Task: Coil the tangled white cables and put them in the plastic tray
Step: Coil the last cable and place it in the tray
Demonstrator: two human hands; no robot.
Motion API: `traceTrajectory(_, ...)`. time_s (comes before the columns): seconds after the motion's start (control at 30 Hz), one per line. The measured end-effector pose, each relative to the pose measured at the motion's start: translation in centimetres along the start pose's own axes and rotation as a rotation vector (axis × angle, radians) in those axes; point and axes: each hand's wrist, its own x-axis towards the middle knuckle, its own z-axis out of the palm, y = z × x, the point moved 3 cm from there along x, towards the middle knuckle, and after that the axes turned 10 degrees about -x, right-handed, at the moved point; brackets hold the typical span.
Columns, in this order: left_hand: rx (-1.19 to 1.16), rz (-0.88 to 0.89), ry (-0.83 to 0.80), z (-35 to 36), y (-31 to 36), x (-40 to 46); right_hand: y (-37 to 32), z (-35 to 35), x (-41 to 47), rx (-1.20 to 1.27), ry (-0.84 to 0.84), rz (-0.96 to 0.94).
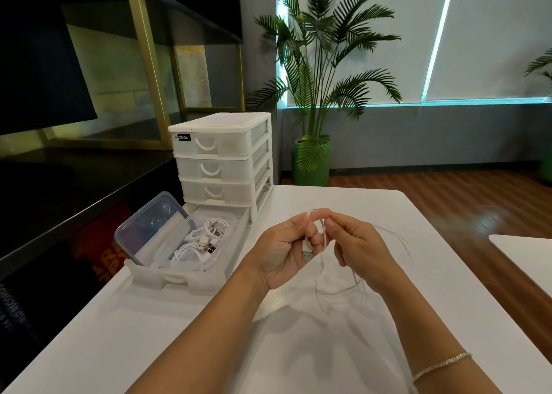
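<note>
Left hand grip closed round white cable, USB plug pointing down, long axis near vertical. Right hand pinching same cable above worktop.

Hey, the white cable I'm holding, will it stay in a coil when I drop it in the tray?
Probably not by itself: the cable hangs in loose, floppy loops below your left hand and right hand. It looks thin and light, so it may spring open among the cables in the tray.

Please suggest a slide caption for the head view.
Both hands coil a thin white USB cable beside the clear plastic tray.
</note>
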Motion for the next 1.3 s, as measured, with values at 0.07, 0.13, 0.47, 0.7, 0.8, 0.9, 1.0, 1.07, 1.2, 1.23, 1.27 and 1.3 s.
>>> traceTrajectory(0.07,-0.018,-0.006,-0.016,0.0,-0.1,0.0,0.0,0.3,0.0,-0.058,-0.024,-0.01)
traceTrajectory(0.13,-0.017,0.002,-0.017,0.1,-0.2,-0.1,-0.1,0.3,0.0,-0.101,-0.013,-0.033)
traceTrajectory(0.47,0.0,-0.061,0.074,0.0,-0.4,0.0,-0.1,0.4,0.0,-0.275,0.011,-0.082)
traceTrajectory(0.7,-0.133,0.015,0.09,0.4,-0.3,0.2,-0.2,0.4,0.0,-0.263,0.04,-0.097)
traceTrajectory(0.8,-0.311,0.087,0.108,-0.2,0.9,0.3,0.2,0.6,0.1,-0.291,0.02,-0.061)
traceTrajectory(0.9,-0.437,0.163,0.126,-0.9,2.1,0.4,0.2,1.2,-0.1,-0.33,-0.037,-0.046)
traceTrajectory(1.0,-0.453,0.214,0.161,-1.2,2.2,0.5,0.2,1.8,-0.3,-0.411,-0.102,-0.044)
traceTrajectory(1.07,-0.432,0.237,0.183,-1.4,2.3,0.6,0.2,2.0,-0.4,-0.456,-0.15,-0.029)
traceTrajectory(1.2,-0.196,0.292,0.261,-1.6,2.4,0.7,0.1,2.0,-0.5,-0.454,-0.209,-0.028)
traceTrajectory(1.23,-0.072,0.314,0.303,-1.7,2.4,0.7,0.1,2.0,-0.6,-0.451,-0.219,-0.035)
traceTrajectory(1.27,0.074,0.332,0.35,-1.6,2.3,0.6,0.0,2.0,-0.6,-0.456,-0.226,-0.041)
traceTrajectory(1.3,0.236,0.34,0.397,-1.5,2.3,0.5,-0.1,1.9,-0.6,-0.464,-0.226,-0.046)
